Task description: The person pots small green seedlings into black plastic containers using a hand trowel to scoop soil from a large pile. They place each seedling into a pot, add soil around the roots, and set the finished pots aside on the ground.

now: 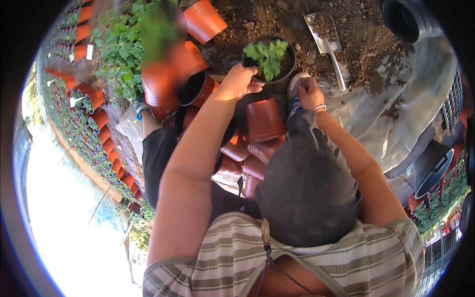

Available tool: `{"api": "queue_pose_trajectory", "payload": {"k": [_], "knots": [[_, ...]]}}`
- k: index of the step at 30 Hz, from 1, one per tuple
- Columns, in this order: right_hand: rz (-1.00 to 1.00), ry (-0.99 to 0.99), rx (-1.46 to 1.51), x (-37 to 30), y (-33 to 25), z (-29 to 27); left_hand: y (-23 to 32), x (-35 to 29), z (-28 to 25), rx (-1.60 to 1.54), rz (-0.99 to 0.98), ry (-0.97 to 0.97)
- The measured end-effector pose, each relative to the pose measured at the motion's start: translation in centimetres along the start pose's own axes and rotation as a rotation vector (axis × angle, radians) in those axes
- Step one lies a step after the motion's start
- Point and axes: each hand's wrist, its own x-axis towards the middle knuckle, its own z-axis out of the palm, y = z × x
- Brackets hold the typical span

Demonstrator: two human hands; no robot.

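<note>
A leafy green plant [269, 57] stands in a round dark pot [285, 74] on the soil ahead of me. My left hand [240, 81] is closed on the pot's near left rim, thumb at the edge and the other fingers below. My right hand [311, 95] has its fingers curled in beside my light shoe [297, 80], to the right of the pot; whether anything is inside it is hidden. Beyond that hand a metal trowel [324, 42] with a shiny handle lies on the soil. An orange-brown pot [263, 120] sits between my legs, just below the plant pot.
More orange-brown pots [204, 21] lie at the upper left and heaped between my legs. Leafy plants [121, 49] grow behind them. Black pots [403, 22] are stacked at the far right, near plastic sheeting [391, 114]. Rows of potted plants [101, 119] run along the left.
</note>
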Motion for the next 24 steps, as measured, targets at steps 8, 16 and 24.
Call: {"api": "queue_pose_trajectory", "payload": {"k": [8,16,24], "knots": [[-0.11,-0.061,-0.146,2.5,2.4,-0.1,4.0,-14.0,-6.6,-0.163,0.199,0.09],[-0.316,-0.296,-0.454,12.4,10.3,-3.2,-6.7,-40.2,-19.4,-0.403,0.745,0.7],[-0.666,-0.262,-0.502,-2.8,-9.7,-5.6,-37.7,-41.0,-22.1,-1.115,0.347,0.969]]}}
